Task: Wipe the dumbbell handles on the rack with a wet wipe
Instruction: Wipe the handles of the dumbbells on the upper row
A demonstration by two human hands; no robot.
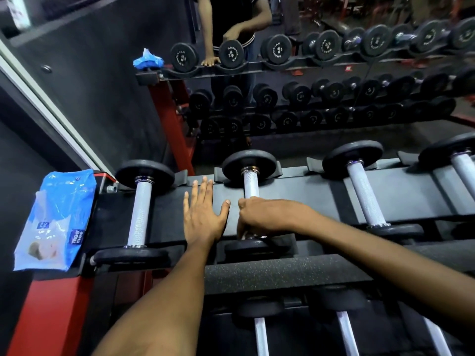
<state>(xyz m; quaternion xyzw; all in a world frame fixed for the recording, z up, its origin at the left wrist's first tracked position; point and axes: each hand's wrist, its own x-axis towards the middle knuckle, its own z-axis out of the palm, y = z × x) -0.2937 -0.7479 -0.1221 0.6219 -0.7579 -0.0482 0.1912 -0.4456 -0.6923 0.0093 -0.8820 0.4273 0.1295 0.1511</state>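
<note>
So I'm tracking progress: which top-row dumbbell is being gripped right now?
The second dumbbell from the left. The right hand is curled round the near end of its handle; the others' handles are bare. The left hand lies flat on the rack.
</note>
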